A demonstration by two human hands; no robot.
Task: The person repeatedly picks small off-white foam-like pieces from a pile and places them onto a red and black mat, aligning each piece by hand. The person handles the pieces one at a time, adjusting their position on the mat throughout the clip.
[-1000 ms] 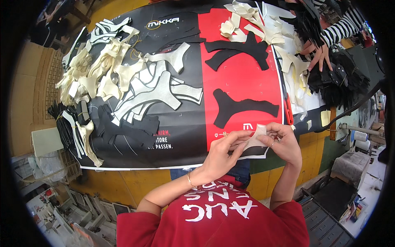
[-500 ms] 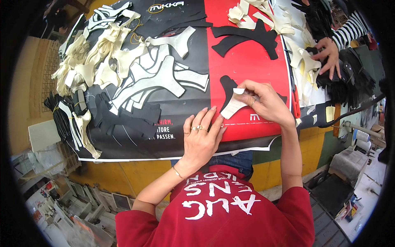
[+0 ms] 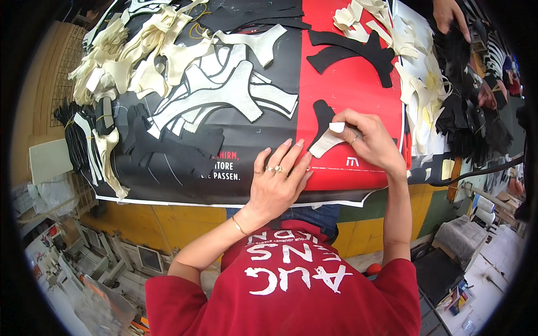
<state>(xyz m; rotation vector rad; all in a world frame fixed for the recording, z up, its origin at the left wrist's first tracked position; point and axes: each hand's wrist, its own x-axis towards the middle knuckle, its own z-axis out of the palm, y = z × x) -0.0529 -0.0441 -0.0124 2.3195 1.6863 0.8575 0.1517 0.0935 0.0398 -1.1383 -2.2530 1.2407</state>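
Note:
A Y-shaped black cut piece [image 3: 323, 116] lies on the red part of the printed sheet, and a white cut piece [image 3: 323, 147] lies over part of it. My right hand [image 3: 371, 140] pinches the white piece, whose end curls up pale at the fingertips. The palm and fingers cover much of both pieces. My left hand [image 3: 280, 178] rests flat with its fingers spread, fingertips by the white piece's lower left corner. Left of it are stacked white Y-shaped pieces with dark edges [image 3: 224, 98] and a pile of black cut pieces [image 3: 174, 143].
Cream cut pieces [image 3: 147, 53] heap at the far left, with bundled black strips [image 3: 73, 131] nearer. Black pieces [image 3: 358, 50] and more cream pieces [image 3: 417, 92] lie at the far right. Another person's hand [image 3: 451, 17] is above dark material. A dark cable [image 3: 476, 173] runs along the right.
The view has shifted slightly, so the table's things sit farther right and higher. The other person's hand has left the cream pieces. My hands keep nearly the same hold and place.

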